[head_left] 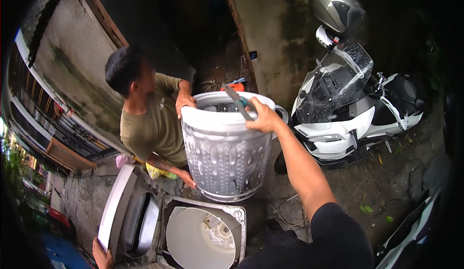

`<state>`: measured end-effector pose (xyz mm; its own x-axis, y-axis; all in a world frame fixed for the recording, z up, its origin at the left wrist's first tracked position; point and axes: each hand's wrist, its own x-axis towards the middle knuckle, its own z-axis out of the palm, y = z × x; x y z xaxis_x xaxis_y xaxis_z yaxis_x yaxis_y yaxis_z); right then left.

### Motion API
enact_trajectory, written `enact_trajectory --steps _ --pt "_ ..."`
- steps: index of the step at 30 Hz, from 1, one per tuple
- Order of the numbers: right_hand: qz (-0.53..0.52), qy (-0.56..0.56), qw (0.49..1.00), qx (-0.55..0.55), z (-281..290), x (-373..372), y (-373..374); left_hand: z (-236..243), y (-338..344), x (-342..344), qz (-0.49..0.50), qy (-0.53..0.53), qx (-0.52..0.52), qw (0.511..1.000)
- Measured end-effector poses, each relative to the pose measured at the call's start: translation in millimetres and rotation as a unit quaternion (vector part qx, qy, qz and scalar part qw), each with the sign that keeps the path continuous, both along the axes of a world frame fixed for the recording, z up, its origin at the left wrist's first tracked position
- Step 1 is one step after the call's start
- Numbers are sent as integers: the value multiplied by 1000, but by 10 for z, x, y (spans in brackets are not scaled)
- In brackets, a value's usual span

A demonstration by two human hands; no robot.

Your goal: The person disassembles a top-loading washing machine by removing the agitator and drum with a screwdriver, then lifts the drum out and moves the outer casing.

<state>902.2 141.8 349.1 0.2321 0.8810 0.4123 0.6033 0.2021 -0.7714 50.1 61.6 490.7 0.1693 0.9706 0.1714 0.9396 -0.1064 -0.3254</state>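
Between a co-worker (162, 109) and one parked motorcycle (333, 119), a single dimpled metal drum (224, 158) is held at the far edge of one open casing (238, 216), mouth upward, long axis near upright. Two co-worker's hands (186, 178) steady it at rim and base. The wearer's right hand (263, 116) closes around one tool (237, 98), angled to the upper left; the left hand (102, 255) curls over one pale panel (118, 201). Whitish residue (223, 239) lies inside the casing's round tub (186, 232).
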Motion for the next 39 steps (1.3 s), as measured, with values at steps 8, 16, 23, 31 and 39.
enact_trajectory --steps 8,16,23,31,39 --pt "-188 -128 972 56 -47 193 678 -80 -109 -167 -32 -88 36 995" --pt "41 532 845 14 -904 -1550 -1128 -8 -21 208 -21 -90 53 994" --pt "-11 666 694 -273 -1858 -3295 -2651 8 -140 96 -81 -105 40 990" --pt "161 579 771 -213 -1003 -5052 -2745 -53 -37 66 -86 -93 22 992" --pt "191 529 803 -198 257 -6113 -1540 -46 13 -198 -101 -92 -6 991"
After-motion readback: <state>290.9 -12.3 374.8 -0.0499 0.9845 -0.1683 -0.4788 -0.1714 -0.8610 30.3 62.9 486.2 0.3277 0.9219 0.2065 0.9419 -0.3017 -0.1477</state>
